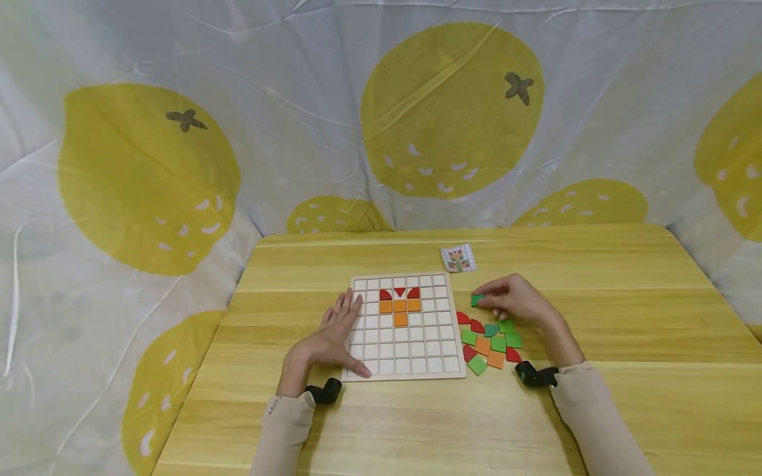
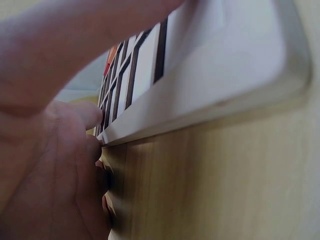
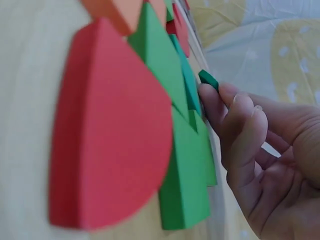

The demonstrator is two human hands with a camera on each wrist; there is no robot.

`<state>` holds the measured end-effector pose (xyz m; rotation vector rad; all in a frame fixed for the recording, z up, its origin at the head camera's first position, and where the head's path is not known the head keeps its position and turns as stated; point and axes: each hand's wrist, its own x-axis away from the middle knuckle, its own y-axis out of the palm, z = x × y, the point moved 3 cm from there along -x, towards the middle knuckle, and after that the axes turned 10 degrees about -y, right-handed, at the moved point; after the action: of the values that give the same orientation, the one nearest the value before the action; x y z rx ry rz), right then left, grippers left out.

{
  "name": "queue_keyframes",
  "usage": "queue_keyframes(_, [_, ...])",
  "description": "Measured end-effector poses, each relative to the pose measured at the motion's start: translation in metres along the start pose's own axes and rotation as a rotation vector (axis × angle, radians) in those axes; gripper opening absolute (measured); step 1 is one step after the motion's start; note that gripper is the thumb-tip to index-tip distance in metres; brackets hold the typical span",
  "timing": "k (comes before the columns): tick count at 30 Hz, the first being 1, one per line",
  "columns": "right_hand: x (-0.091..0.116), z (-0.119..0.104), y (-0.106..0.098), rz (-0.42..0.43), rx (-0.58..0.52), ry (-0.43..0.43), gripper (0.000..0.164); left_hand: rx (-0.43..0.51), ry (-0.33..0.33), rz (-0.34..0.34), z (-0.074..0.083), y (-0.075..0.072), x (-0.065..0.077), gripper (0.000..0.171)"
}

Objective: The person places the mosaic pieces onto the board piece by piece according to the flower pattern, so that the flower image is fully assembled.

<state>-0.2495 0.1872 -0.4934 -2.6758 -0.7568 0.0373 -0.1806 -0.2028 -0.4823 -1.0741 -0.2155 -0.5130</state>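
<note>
My left hand (image 1: 331, 334) rests along the left edge of a white grid board (image 1: 387, 363), its fingers straight and the thumb on the lower left corner. In the left wrist view the thumb lies across the board's rim. Near the top of the grid sit two red quarter-round tiles (image 1: 414, 293), a small red triangle (image 1: 399, 291) and several orange squares (image 1: 400, 319). To the right of the board my right hand (image 1: 516, 301) pinches a dark green tile (image 3: 208, 79) between thumb and fingertips, above the loose tiles. The tile's full outline is partly hidden by the fingers.
Below the right hand lies a loose pile of green, orange and red tiles (image 1: 483, 345), close to the board's right edge. A small printed pattern card (image 1: 458, 258) lies behind the board. A lemon-print cloth (image 1: 452, 106) hangs along the back of the wooden table (image 1: 417, 430).
</note>
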Motion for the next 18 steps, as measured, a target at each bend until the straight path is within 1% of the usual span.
queue_keyframes(5, [-0.001, -0.001, -0.003, 0.014, -0.003, 0.007, 0.03, 0.009, 0.003, 0.002, -0.001, 0.0, 0.0, 0.15])
queue_keyframes(9, [-0.004, -0.006, 0.004, 0.028, -0.048, 0.017, 0.03, 0.01, -0.002, -0.001, -0.001, 0.0, 0.001, 0.15])
queue_keyframes(13, [-0.01, -0.017, 0.023, 0.037, -0.118, 0.018, 0.029, 0.009, -0.001, 0.0, -0.001, 0.0, 0.001, 0.15])
queue_keyframes(18, [-0.024, -0.032, 0.055, 0.028, -0.11, -0.014, 0.023, 0.013, 0.005, 0.001, 0.001, 0.0, 0.0, 0.15])
